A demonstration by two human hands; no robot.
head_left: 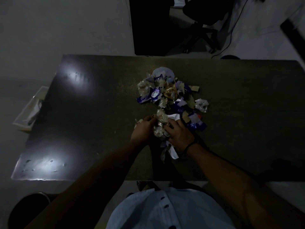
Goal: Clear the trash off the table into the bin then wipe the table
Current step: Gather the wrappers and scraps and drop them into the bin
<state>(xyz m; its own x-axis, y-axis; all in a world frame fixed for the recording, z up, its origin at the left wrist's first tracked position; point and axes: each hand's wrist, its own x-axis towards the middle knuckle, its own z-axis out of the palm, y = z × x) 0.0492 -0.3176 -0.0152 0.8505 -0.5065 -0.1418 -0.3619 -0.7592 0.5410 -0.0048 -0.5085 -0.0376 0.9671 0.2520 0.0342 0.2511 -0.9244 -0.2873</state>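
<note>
A heap of trash (170, 95), crumpled clear plastic, blue-and-white wrappers and torn brown paper, lies on the dark table (92, 116) right of its middle. At the near end of the heap my left hand (142, 131) and my right hand (179, 135) close in from both sides on a wad of crumpled plastic and paper (160, 126). Fingers of both hands curl around that wad. White scraps (173, 152) stick out under my right wrist. A dark round bin (28, 210) stands on the floor at the lower left, below the table's near edge.
A crumpled plastic ball (202, 104) lies at the heap's right side. A pale open box (30, 108) sits off the table's left end. A black office chair (203, 22) and a dark cabinet (148, 25) stand beyond the far edge.
</note>
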